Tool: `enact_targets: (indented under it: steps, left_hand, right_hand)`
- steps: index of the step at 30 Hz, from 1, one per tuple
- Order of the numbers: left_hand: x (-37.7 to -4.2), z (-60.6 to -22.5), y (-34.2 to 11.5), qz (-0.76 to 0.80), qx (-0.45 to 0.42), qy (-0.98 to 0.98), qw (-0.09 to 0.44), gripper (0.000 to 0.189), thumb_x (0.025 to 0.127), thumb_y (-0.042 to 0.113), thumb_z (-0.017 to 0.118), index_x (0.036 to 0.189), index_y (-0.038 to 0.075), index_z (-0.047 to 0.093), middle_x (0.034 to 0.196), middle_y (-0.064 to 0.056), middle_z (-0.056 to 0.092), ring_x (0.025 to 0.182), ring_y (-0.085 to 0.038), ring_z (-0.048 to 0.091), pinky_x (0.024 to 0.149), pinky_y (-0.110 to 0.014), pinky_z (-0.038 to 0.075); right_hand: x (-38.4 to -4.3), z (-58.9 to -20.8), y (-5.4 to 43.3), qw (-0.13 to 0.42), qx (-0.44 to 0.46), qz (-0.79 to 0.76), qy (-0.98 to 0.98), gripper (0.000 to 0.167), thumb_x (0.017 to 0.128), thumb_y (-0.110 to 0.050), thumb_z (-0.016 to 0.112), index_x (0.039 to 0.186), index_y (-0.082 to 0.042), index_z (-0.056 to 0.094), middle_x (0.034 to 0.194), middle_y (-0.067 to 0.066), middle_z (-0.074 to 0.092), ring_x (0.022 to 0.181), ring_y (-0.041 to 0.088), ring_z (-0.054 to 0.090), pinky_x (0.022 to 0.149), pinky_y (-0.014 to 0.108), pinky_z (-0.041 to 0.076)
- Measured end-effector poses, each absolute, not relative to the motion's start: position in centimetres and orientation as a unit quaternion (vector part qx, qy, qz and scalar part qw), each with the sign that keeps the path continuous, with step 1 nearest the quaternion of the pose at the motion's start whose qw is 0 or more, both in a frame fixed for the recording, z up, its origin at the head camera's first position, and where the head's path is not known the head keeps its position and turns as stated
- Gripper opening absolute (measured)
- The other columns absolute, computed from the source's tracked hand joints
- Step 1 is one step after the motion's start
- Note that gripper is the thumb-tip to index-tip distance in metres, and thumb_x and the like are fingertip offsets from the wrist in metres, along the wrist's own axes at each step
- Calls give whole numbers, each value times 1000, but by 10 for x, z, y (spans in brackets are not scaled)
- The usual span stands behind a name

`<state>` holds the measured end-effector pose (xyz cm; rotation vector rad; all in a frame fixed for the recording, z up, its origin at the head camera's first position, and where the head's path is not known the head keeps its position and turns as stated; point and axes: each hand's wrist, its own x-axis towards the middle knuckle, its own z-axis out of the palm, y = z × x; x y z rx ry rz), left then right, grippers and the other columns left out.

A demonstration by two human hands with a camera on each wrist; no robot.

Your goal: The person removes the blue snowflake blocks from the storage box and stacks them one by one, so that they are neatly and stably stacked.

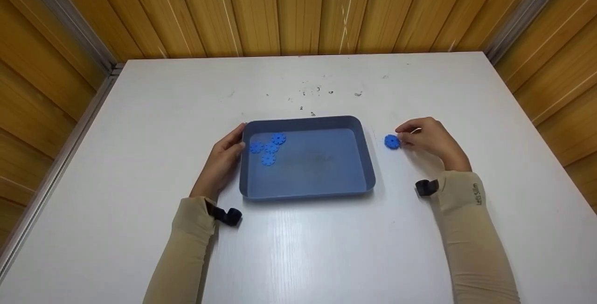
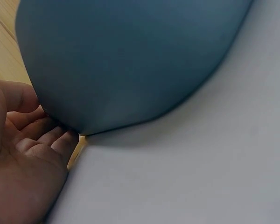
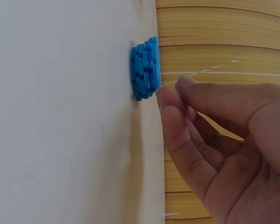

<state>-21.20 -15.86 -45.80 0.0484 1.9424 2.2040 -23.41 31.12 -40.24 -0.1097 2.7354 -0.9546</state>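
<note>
The left hand [image 1: 223,162] grips the left side of a blue-grey rectangular tray [image 1: 308,196]. In the left wrist view its thumb lies against the tray wall [image 2: 126,65], with the other fingers curled below it. Several flat blue notched discs [image 1: 268,159] lie in the tray near its left end, some overlapping. To the right of the tray, a short stack of blue notched discs [image 1: 392,141] stands on the table. The right hand [image 1: 431,141] is beside this stack, its bent thumb and forefinger close together right at the edge of the stacked discs [image 3: 145,70], nothing visible between them.
A white table [image 1: 298,248] bears the tray and the stack, with dark worn marks [image 1: 331,92] behind the tray. Yellow wood-look panels [image 1: 298,10] rise at the back and both sides. Each sleeved wrist carries a small black camera [image 1: 232,217].
</note>
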Motion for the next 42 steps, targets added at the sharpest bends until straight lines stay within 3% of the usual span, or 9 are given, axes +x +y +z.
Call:
enact_targets:
  steps: [14,25,34,42]
  left_hand:
    - [-214,-462,-157,741,3,663,102,57,97,3,42,151,15,30,160,3,25,148,-10,15,122,-29,15]
    - [-214,-460,-158,732,4,674,102,56,98,4,41,151,16,30,159,3,25,148,-10,15,122,-29,15]
    - [-213,-459,-157,745,13,659,102,56,98,3,41,151,15,31,159,2,26,148,-10,16,121,-29,16]
    - [-212,-459,-157,749,14,655,98,56,98,2,40,152,13,28,159,1,25,148,-10,17,121,-28,16]
  right_hand:
    - [-233,-396,307,119,-31,-343,931,34,93,-25,61,119,-3,66,114,18,67,95,20,63,72,12,49]
    - [-232,-382,294,95,-59,-335,936,37,93,-32,62,118,-5,67,110,16,69,95,21,62,79,22,48]
    - [-236,-371,277,80,-98,-329,936,34,94,-25,61,117,-2,67,112,18,68,101,28,61,91,42,48]
    - [-241,-362,254,77,-127,-328,933,32,93,-26,62,115,-4,68,113,16,68,102,27,62,88,38,50]
